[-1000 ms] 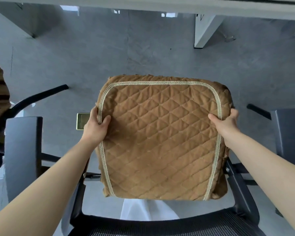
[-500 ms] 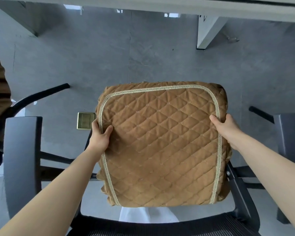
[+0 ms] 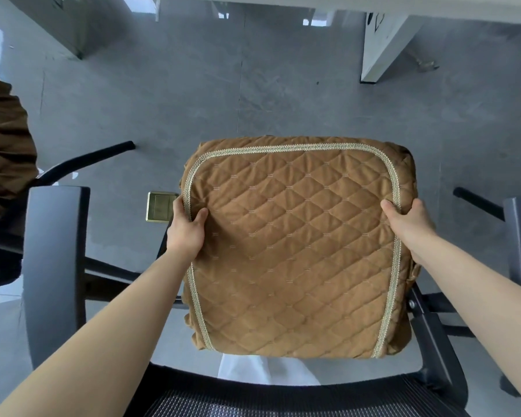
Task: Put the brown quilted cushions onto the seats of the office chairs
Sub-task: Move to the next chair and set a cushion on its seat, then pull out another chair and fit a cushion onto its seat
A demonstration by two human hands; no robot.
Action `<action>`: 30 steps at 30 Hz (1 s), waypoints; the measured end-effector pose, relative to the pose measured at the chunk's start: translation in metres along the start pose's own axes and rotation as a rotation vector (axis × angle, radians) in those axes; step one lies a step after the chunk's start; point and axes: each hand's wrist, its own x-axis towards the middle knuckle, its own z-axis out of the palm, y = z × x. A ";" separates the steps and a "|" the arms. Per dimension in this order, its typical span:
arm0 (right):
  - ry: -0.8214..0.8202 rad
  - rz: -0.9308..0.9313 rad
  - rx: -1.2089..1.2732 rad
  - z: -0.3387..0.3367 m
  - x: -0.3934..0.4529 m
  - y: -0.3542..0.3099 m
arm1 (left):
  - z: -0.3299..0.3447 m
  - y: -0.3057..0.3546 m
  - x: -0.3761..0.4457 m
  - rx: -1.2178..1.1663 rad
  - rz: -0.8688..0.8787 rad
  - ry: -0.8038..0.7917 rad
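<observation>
The brown quilted cushion [image 3: 295,251] is held over the seat of the office chair [image 3: 283,398], just ahead of its mesh backrest top, and covers the seat from view; whether it touches the seat I cannot tell. The left hand [image 3: 185,225] pinches its left edge, thumb on the quilted top, fingers under. The right hand [image 3: 409,219] pinches the right edge in the same way. A brass floor plate [image 3: 160,206] lies on the grey floor just left of the cushion.

Bright, even daylight; window glare on glossy floor [image 3: 193,94]; wide-angle bending at edges; sharp.
</observation>
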 end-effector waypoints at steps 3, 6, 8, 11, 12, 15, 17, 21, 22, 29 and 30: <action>-0.006 -0.037 -0.143 -0.005 -0.001 0.000 | 0.001 0.007 -0.008 0.003 0.015 0.032; -0.004 -0.031 -0.246 -0.010 -0.007 -0.009 | -0.003 0.020 -0.010 0.043 0.085 0.057; -0.015 -0.034 -0.270 -0.014 -0.016 -0.016 | -0.007 0.029 -0.010 0.102 0.064 0.031; -0.043 -0.145 -0.309 -0.025 -0.045 -0.025 | -0.017 0.032 -0.026 0.162 -0.069 -0.037; -0.060 -0.190 -0.311 -0.028 -0.058 -0.026 | -0.022 0.033 -0.039 0.166 -0.104 -0.067; -0.116 -0.274 -0.280 -0.040 -0.103 -0.029 | -0.037 0.031 -0.091 0.117 -0.128 -0.150; -0.169 -0.310 -0.252 -0.048 -0.141 -0.032 | -0.051 0.024 -0.130 0.059 -0.103 -0.262; -0.248 -0.403 -0.208 -0.060 -0.226 -0.047 | -0.089 0.005 -0.197 0.119 -0.038 -0.342; -0.244 -0.420 -0.203 -0.060 -0.241 -0.048 | -0.094 0.004 -0.215 0.169 0.017 -0.324; -0.290 -0.673 -0.296 -0.036 -0.393 -0.071 | -0.187 -0.016 -0.299 0.052 0.236 -0.115; -0.309 -0.719 -0.325 -0.027 -0.413 -0.071 | -0.202 -0.021 -0.308 0.014 0.251 -0.089</action>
